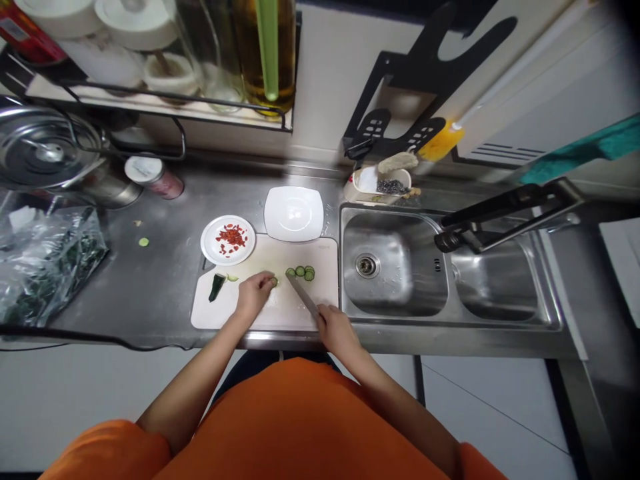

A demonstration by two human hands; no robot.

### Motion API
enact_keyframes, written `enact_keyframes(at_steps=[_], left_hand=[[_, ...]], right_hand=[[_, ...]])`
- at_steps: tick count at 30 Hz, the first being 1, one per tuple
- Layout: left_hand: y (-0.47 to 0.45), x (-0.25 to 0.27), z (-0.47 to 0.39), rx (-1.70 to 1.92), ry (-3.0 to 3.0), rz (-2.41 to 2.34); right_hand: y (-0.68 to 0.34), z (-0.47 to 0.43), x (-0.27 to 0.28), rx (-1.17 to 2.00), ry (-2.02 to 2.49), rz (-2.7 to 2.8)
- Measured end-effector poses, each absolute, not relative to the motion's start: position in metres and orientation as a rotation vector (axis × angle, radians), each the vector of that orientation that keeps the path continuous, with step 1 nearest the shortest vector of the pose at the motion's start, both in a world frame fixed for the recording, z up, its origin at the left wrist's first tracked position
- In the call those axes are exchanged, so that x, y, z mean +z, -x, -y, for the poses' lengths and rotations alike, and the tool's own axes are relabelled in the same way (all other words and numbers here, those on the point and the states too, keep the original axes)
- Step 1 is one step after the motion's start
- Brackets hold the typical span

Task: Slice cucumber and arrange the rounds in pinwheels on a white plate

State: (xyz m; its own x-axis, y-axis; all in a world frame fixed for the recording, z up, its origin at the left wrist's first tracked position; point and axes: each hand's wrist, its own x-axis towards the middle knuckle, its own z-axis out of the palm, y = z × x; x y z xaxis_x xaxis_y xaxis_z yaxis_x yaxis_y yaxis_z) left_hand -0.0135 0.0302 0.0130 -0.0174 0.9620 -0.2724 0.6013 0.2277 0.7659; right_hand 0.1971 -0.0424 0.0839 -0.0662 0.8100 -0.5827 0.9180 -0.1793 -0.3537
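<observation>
My left hand (256, 293) is closed over the middle of the white cutting board (205, 313), its fingers pinching a small green cucumber piece (275, 282). My right hand (337, 328) grips the handle of a knife (303, 295), whose blade points up and left across the board. By the knife's tip lie several cucumber slices (301, 271) in a row. A dark green cucumber chunk (217, 287) rests at the board's left side, with a pale offcut (233, 277) beside it. Behind the board are a round plate (210, 250) of chopped red bits (231, 239) and a white square plate (294, 213).
A double steel sink (400, 267) with a black faucet (485, 220) adjoins the board on the right. At left are a plastic bag of greens (50, 267), a steel pot (105, 173) and a lidded jar (155, 177). Above hangs a rack (200, 107) with bottles.
</observation>
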Motion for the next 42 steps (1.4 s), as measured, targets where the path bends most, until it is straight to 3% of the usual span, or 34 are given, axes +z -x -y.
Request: enact_keyframes(at_steps=[11, 42], left_hand=[[0.026, -0.003, -0.015, 0.637, -1.930, -1.674], [0.026, -0.004, -0.018, 0.722, -1.903, -1.674]], right_hand=[[-0.184, 0.043, 0.088, -1.040, -1.933, -1.834], [-0.134, 0.033, 0.112, -0.921, -1.745, -1.822]])
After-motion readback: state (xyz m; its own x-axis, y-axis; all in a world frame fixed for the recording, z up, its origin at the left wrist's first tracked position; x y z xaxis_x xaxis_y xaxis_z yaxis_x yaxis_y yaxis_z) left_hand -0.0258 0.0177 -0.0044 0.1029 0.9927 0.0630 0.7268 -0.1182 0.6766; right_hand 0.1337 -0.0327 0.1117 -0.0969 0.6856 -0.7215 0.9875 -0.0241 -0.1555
